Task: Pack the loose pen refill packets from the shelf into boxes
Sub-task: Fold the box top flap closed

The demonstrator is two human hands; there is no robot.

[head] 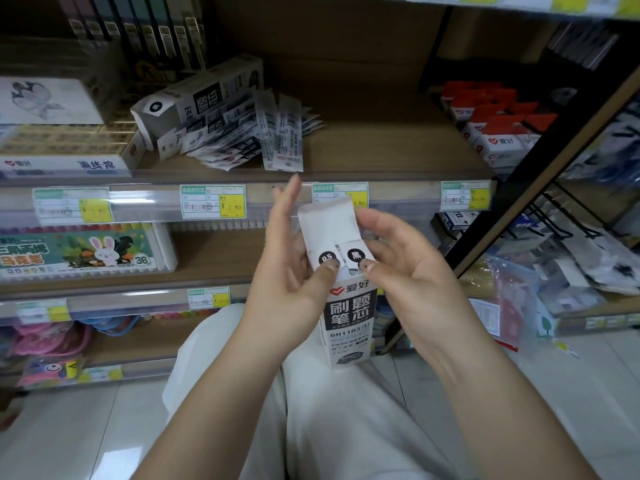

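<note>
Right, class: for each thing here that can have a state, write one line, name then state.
box in hands: upright, top flap raised, both side flaps being pressed down
left hand: thumb on one side flap
right hand: thumb on the other
box on shelf: lying on its side, end open
loose refill packets: scattered, unpacked

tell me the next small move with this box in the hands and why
Probably fold the top flap down and tuck it in. Both thumbs already press the two small side flaps shut on the box, held between the left hand and right hand, while the top flap stands open.
</note>
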